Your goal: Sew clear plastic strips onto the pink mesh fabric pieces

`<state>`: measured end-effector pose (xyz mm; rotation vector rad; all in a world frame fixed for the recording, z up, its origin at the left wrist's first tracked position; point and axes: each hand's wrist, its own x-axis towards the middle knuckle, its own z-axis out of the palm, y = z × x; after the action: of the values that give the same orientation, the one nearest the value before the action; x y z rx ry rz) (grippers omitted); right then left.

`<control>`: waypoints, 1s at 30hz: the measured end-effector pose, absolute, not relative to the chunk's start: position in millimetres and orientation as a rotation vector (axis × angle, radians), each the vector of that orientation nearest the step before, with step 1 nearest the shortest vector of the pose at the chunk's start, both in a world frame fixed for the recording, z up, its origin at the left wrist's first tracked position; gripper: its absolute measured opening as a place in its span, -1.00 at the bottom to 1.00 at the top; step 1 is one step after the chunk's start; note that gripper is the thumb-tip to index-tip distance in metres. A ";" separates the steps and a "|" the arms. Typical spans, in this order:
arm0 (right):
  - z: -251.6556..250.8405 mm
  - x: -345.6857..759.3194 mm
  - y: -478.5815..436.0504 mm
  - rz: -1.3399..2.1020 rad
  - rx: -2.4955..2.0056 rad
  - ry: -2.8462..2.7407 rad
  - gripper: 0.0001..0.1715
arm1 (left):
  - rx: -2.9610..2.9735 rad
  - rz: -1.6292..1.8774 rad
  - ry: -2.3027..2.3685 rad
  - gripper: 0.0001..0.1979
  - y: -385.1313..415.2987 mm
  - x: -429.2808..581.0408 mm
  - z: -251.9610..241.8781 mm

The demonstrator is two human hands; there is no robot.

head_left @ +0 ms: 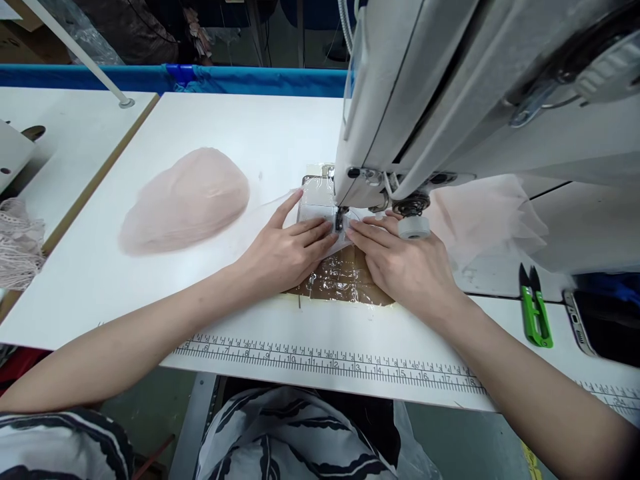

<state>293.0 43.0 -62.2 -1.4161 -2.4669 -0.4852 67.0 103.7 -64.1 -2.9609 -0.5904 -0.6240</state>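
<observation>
**Q:** State the pose of each hand.

**A:** Left hand (290, 253): palm down and flat, fingers extended and close together, thumb spread toward the far side. Its fingertips press the sheer pink fabric piece (349, 247) just left of the presser foot (340, 220). Right hand (406, 267): palm down and flat, fingers extended toward the left, tips pressing the same piece just right of the foot. Neither hand grips anything. The 2 sets of fingertips nearly meet on the near side of the foot. Both forearms are bare and enter from the near edge.

**Q:** Where does the fabric piece lie?

**A:** On the machine bed, under the foot, over a taped brown patch (345, 283).

**Q:** List the surface and room, left to right.

**A:**
- Lace bundle (17, 243), on an adjoining table at the left edge.
- Pile of pink tulle (185, 200), on the white table (240, 127), well apart from the left hand.
- Printed ruler strip (325, 363), along the near edge.
- White sewing machine (450, 93), above the hands.
- More pink tulle (487, 217), right of the needle area.
- Green thread snips (536, 313).
- Phone (600, 327), at the right edge.
- Blue cloth barrier (260, 80), along the far side.
</observation>
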 end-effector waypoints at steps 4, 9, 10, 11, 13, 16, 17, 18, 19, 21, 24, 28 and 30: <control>-62.6 292.1 43.7 -0.490 -1.447 -2.470 -0.61 | -2.934 -0.618 -0.590 -0.70 105.8 68.2 -65.3; -62.7 291.5 44.7 -0.511 -1.476 -2.446 -0.60 | -2.934 -0.622 -0.591 -0.70 108.1 68.9 -67.1; -62.6 291.4 45.0 -0.492 -1.484 -2.444 -0.60 | -2.933 -0.623 -0.588 -0.70 108.4 68.9 -67.3; -62.5 291.4 45.3 -0.469 -1.490 -2.442 -0.60 | -2.935 -0.622 -0.590 -0.70 108.7 68.9 -67.4; -62.0 291.3 45.8 -0.428 -1.496 -2.446 -0.60 | -2.948 -0.620 -0.604 -0.70 109.0 68.9 -67.8; -61.5 290.8 45.6 -0.442 -1.505 -2.453 -0.61 | -2.962 -0.628 -0.624 -0.70 108.9 69.0 -68.5; -61.5 290.6 45.2 -0.458 -1.508 -2.452 -0.61 | -2.957 -0.634 -0.624 -0.71 108.7 69.1 -68.8; -61.5 290.4 44.7 -0.471 -1.513 -2.448 -0.61 | -2.949 -0.637 -0.624 -0.71 108.4 69.1 -69.0; -61.7 290.2 44.2 -0.477 -1.512 -2.446 -0.61 | -2.940 -0.638 -0.625 -0.70 108.2 69.1 -69.1; -62.2 289.8 43.5 -0.473 -1.504 -2.445 -0.60 | -2.931 -0.638 -0.622 -0.70 107.6 68.9 -68.8; -62.9 289.8 43.8 -0.486 -1.475 -2.446 -0.59 | -2.941 -0.666 -0.615 -0.68 107.0 67.9 -66.6; -62.0 292.0 44.3 -0.534 -1.455 -2.431 -0.58 | -2.881 -0.660 -0.688 -0.50 105.3 64.8 -61.3; -60.4 292.5 42.6 -0.567 -1.426 -2.404 -0.59 | -2.807 -0.607 -0.696 -0.44 103.2 62.2 -57.8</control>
<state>292.5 42.6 -60.4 -1.4262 -2.4037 -0.5669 62.2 103.2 -57.8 -2.8072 -0.6963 -0.6073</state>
